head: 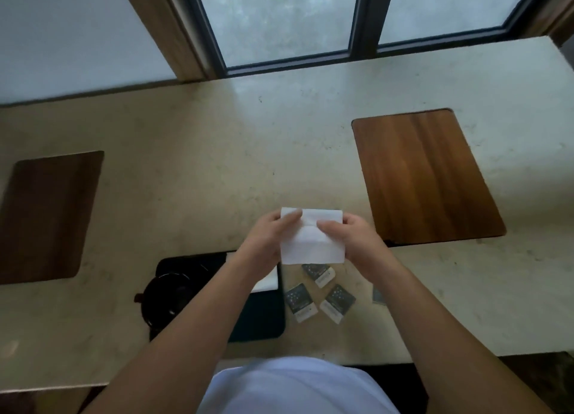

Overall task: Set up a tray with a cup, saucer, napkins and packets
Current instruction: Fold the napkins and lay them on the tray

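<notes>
Both my hands hold a white folded napkin [310, 240] above the counter. My left hand [273, 233] grips its left edge and my right hand [348, 236] grips its right edge. Below and to the left lies a black tray [264, 317], partly hidden by my left forearm. On it stand a dark cup on a dark saucer [167, 295], and another white napkin [267, 281] peeks out beside my arm. Three dark packets with white labels [320, 292] lie on the counter right of the tray. Part of a further packet [377, 295] shows beside my right forearm.
The beige stone counter [217, 165] runs under a window. A wooden board [425, 177] lies at the right and a darker one [46, 218] at the left. The counter's near edge is just in front of my body.
</notes>
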